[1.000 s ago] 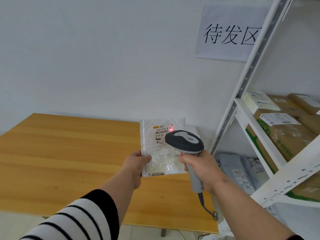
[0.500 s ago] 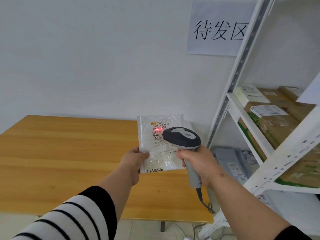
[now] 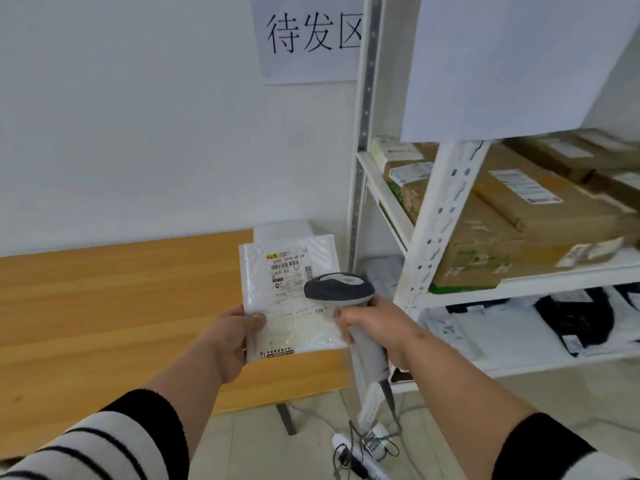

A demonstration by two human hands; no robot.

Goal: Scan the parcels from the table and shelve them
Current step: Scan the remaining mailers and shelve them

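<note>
Parcel [image 3: 289, 289], a flat white padded mailer with a printed shipping label, is held upright above the right end of a wooden table [image 3: 104, 306], its label side facing the camera. The left hand [image 3: 231, 336] pinches the mailer's lower left edge, thumb on the front and fingers tucked behind. The right hand [image 3: 375, 323] is wrapped around the grip of a grey handheld scanner [image 3: 341, 292], whose dark head sits just in front of the label's right side; a cord trails from the handle down to a power strip [image 3: 356, 459] on the floor. No red scan light shows on the label in this view, so whether the read has registered cannot be told.

Another white packet [image 3: 284, 230] lies on the table behind the held one, against the wall. Just to the right stands a white metal shelf rack [image 3: 440, 237], its middle level stacked with brown cardboard boxes [image 3: 512, 216] and its lower level holding soft black and white bags [image 3: 571, 317]. A paper sign [image 3: 311, 36] with three Chinese characters hangs on the wall.

The scanning step appears to be in hand or just ending. The next move would likely call for lowering the scanner, carrying the mailer right to the rack and finding a free gap, probably among the soft bags below.
</note>
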